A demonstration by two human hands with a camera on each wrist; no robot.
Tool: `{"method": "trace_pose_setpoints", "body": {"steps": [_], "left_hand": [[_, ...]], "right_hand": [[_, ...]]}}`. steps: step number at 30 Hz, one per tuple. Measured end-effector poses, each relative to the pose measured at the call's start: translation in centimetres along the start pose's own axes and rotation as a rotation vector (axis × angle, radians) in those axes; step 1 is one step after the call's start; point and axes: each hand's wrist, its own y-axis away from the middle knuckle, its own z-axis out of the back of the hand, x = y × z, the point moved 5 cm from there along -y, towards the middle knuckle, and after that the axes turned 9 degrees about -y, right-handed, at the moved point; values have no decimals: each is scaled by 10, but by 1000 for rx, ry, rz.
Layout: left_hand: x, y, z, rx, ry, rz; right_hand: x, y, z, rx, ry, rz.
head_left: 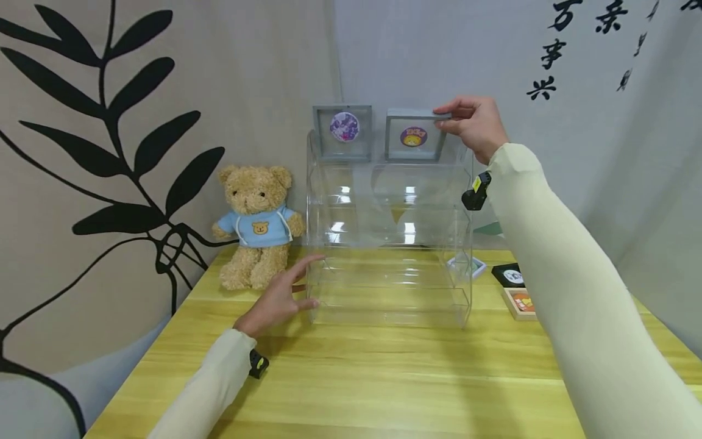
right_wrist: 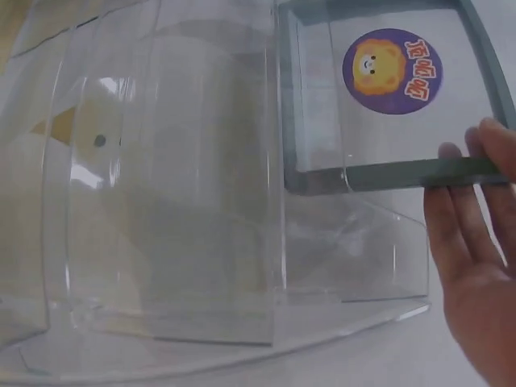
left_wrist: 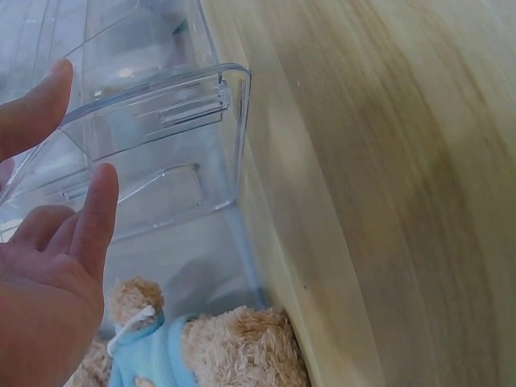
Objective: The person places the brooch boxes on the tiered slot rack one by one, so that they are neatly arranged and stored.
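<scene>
A clear acrylic tiered display rack (head_left: 389,299) stands on the wooden table. My right hand (head_left: 477,125) pinches the upper right corner of a grey-green square frame (head_left: 401,125) on the top tier. That frame has a purple round sticker (right_wrist: 393,71) with a yellow cartoon face. Left of it, a similar frame (head_left: 322,135) with a purple-and-white round picture (head_left: 345,127) stands on the same tier. My left hand (head_left: 276,303) is at the rack's lower left side, fingers extended and thumb apart; whether the fingertips touch the panel I cannot tell.
A teddy bear (head_left: 258,228) in a blue hoodie sits left of the rack. On the table to the right lie a black frame (head_left: 509,275), a light wooden frame (head_left: 520,305) and a pale frame (head_left: 478,267), partly behind the rack. Curtains hang behind.
</scene>
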Motion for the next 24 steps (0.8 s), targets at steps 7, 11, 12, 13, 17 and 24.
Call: {"method": "trace_pose_setpoints", "body": {"steps": [7,11,12,13,17,24], "left_hand": [[-1,-1,0,5,-9,-8],[-1,-1,0,7,-6,-9],[-1,-1,0,7,-4,-8],[-1,-1,1,6,-6,-7],[-1,-2,0,3,-15,-14],[0,-1,0,1,-5,-13]], "right_hand": [[0,0,-1,-114,151,-15],[3,0,-6,-75,310,-17],[3,0,-8,-56,345,-14],[3,0,-10,-37,373,-8],[0,2,-14,19,446,-1],[-1,12,-13,43,434,20]]}}
